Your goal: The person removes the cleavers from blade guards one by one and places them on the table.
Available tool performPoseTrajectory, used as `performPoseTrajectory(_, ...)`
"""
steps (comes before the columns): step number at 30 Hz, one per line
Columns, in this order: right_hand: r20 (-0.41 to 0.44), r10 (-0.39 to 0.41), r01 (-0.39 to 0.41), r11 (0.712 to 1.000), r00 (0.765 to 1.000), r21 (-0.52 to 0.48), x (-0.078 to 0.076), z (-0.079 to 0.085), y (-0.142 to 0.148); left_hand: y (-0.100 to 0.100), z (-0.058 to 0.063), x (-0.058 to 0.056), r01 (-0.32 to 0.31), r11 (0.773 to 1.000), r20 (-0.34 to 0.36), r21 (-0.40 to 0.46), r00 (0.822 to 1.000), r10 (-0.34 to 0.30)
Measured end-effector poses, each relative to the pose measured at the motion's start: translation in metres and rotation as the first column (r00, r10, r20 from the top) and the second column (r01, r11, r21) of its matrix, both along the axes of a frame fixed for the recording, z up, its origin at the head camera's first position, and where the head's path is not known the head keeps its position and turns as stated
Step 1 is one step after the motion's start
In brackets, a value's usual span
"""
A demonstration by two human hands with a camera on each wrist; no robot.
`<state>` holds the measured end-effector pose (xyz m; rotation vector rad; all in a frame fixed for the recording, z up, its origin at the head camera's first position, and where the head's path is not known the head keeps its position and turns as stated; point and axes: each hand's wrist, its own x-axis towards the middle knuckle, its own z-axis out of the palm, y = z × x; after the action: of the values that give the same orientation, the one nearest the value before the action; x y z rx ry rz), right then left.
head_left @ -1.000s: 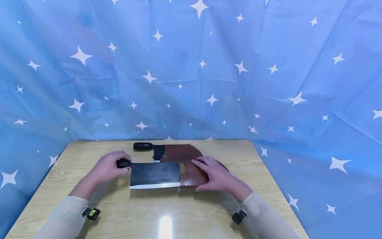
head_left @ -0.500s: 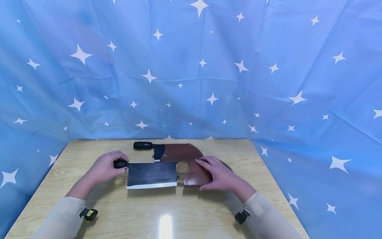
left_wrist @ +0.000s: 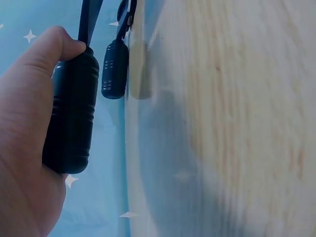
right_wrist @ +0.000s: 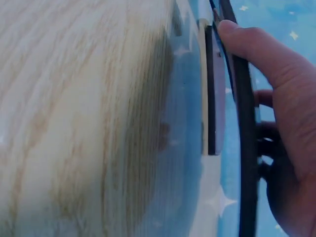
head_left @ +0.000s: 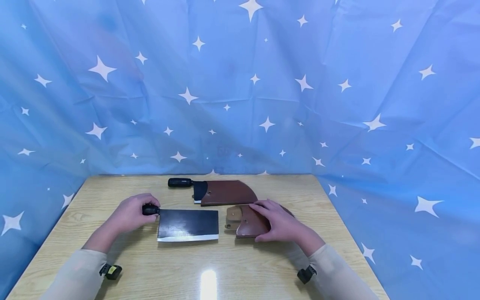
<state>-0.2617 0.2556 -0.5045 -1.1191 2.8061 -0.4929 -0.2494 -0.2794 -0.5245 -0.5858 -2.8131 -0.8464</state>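
Note:
A bare cleaver with a dark, pale-edged blade hangs level near the middle of the head view. My left hand grips its black handle, thumb along the top end in the left wrist view. To the right, my right hand grips a brown leather knife sheath, whose tan strap flap points toward the blade. A gap separates blade and sheath. In the right wrist view the sheath's dark edge runs between thumb and fingers. The far end of the sheath is hidden by the hand.
Behind them, a second cleaver with a black handle lies on the wooden table, its blade inside another brown sheath. A blue curtain with white stars surrounds the table's back and sides.
The blade's end, at the sheath's mouth a second ago, is now apart from it. The left hand has moved left with the cleaver, the right hand right with the sheath. Both things sit slightly lower.

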Motion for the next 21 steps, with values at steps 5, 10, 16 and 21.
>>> performPoseTrajectory(5, 0.053, -0.008, 0.007, 1.000, 0.999, 0.013, 0.000, -0.003, 0.002, -0.002, -0.004, 0.000, -0.010, 1.000, 0.009, -0.002, 1.000, 0.010)
performPoseTrajectory(10, 0.053, -0.015, 0.013, 0.999, 0.998, 0.043, 0.000, -0.008, 0.003, -0.004, -0.011, -0.002, -0.010, 1.000, 0.015, 0.000, 1.000, 0.010)
performPoseTrajectory(16, 0.070, -0.020, 0.016, 0.999, 0.997, 0.050, -0.003, -0.012, 0.003, -0.006, -0.017, -0.005, -0.009, 1.000, 0.023, 0.001, 1.000, 0.009)
performPoseTrajectory(21, 0.082, -0.018, 0.013, 0.998, 0.996, 0.055, -0.005, -0.017, 0.002, -0.006, -0.021, -0.008, -0.007, 1.000, 0.041, -0.003, 0.999, 0.008)
